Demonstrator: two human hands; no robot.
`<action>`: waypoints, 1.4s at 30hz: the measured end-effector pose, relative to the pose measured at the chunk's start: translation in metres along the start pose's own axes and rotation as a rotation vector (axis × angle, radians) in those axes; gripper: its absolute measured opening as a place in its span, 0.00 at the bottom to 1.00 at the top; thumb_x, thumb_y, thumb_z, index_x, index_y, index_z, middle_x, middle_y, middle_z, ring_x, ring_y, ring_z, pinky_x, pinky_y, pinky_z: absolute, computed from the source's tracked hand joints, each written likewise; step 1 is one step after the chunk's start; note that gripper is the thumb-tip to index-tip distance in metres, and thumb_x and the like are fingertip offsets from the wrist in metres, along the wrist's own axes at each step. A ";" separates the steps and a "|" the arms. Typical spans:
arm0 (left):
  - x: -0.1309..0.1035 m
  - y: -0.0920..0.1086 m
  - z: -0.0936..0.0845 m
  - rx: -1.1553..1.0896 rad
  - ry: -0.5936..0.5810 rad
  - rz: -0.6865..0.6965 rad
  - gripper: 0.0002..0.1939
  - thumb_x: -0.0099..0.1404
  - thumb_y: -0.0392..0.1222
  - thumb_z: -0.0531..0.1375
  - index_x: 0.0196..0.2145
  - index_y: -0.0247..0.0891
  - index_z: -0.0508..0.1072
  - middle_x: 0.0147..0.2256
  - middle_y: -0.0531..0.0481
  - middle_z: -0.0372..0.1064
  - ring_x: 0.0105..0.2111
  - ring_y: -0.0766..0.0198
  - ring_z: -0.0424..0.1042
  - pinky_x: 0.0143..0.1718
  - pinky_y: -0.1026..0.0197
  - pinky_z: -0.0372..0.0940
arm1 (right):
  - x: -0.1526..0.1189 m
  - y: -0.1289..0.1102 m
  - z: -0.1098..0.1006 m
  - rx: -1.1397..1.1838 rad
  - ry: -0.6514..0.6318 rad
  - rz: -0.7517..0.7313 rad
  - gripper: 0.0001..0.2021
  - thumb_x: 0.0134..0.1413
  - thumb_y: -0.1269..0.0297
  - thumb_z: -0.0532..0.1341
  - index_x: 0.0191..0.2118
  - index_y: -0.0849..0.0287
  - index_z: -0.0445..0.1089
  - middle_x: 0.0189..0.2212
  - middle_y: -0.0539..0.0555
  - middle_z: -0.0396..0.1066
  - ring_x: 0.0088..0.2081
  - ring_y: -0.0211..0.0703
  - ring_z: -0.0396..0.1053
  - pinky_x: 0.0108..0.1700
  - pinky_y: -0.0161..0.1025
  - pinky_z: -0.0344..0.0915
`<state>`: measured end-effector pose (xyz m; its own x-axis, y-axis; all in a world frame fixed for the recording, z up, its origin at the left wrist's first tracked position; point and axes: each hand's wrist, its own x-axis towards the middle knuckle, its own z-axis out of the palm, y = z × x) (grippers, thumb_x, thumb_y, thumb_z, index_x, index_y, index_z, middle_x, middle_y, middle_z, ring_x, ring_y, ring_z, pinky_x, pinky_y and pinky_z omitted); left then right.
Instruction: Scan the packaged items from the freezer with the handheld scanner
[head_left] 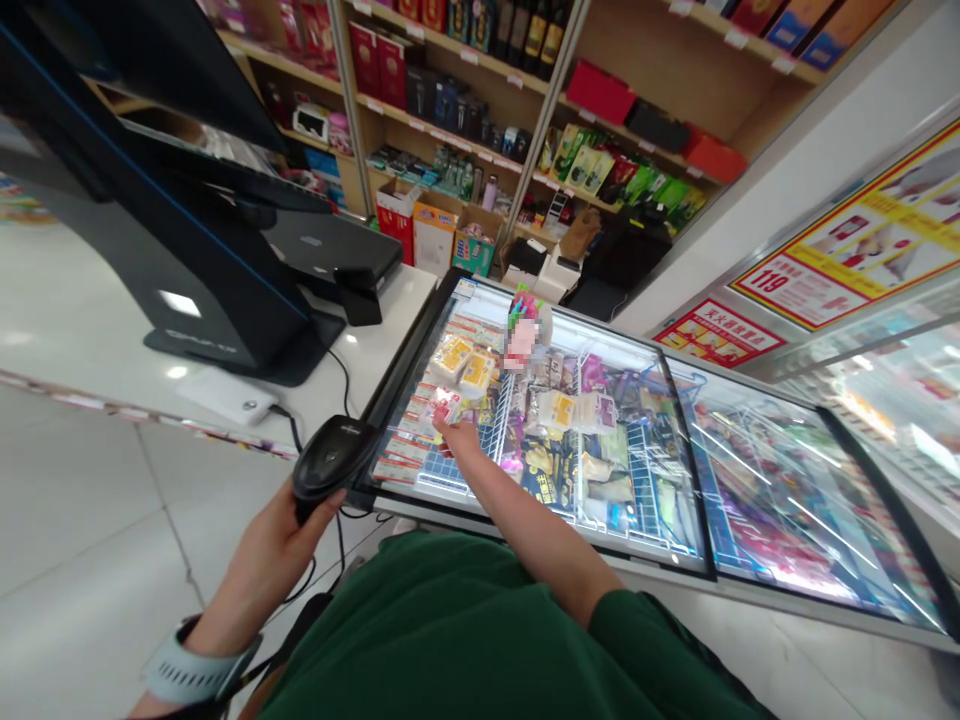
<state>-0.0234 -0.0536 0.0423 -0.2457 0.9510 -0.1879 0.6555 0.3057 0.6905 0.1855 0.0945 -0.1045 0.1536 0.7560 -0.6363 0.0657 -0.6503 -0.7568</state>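
- Your left hand (289, 525) is closed around the handle of a black scanner (334, 455), at the left end of the freezer (525, 400). The scanner's rounded head points up and away from you, and a pale watch (196, 662) circles your wrist.
- Your right hand (459, 440) reaches over the left part of the freezer, its fingers gripping the near edge of a small red-and-white packet (442, 403).
- The packet is to the right of the scanner, well apart from it, and just nearer to you than two yellow-and-white packs (461, 365).
- Farther right, a yellow-and-white pack (559, 410) sits beside a purple-and-white pack (598, 412). Whether they lie on the glass or under it, you cannot tell.
- Under the glass, wire baskets (637, 470) and many bagged goods (611, 475) fill the lit freezer.
- At its far edge is a bright, partly blurred item (525, 335).
- To the left, a white counter (67, 290) carries a large black monitor stand (225, 270). A white device (227, 396) lies near the counter's near edge, with a black cable at its right end.
- At the far side, wooden shelves (442, 75) hold bottles, boxes and green bags.
- To the right, red-and-yellow signs (847, 235) hang on a white wall.
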 end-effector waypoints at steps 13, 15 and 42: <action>0.016 0.022 0.026 -0.035 -0.130 0.145 0.23 0.61 0.60 0.55 0.45 0.40 0.68 0.39 0.45 0.77 0.40 0.52 0.76 0.39 0.56 0.69 | -0.021 0.006 -0.079 0.076 0.037 -0.115 0.05 0.55 0.66 0.60 0.32 0.62 0.70 0.24 0.49 0.71 0.22 0.35 0.69 0.24 0.32 0.66; 0.020 0.032 0.033 -0.023 -0.206 0.240 0.22 0.62 0.59 0.55 0.45 0.39 0.68 0.39 0.45 0.77 0.40 0.52 0.76 0.40 0.56 0.68 | -0.026 0.008 -0.099 0.055 0.072 -0.179 0.05 0.53 0.65 0.61 0.33 0.61 0.72 0.25 0.50 0.72 0.25 0.37 0.70 0.27 0.33 0.66; 0.028 0.122 0.114 0.294 -0.544 0.678 0.15 0.65 0.48 0.52 0.47 0.40 0.65 0.46 0.42 0.74 0.49 0.49 0.71 0.59 0.41 0.49 | -0.086 0.025 -0.211 -0.147 0.382 -0.581 0.07 0.54 0.64 0.59 0.38 0.58 0.73 0.34 0.52 0.75 0.35 0.41 0.72 0.44 0.39 0.67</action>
<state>0.1318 0.0153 0.0416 0.5792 0.7990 -0.1618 0.7103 -0.3972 0.5811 0.3819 -0.0022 -0.0368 0.3865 0.9221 -0.0183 0.3701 -0.1732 -0.9127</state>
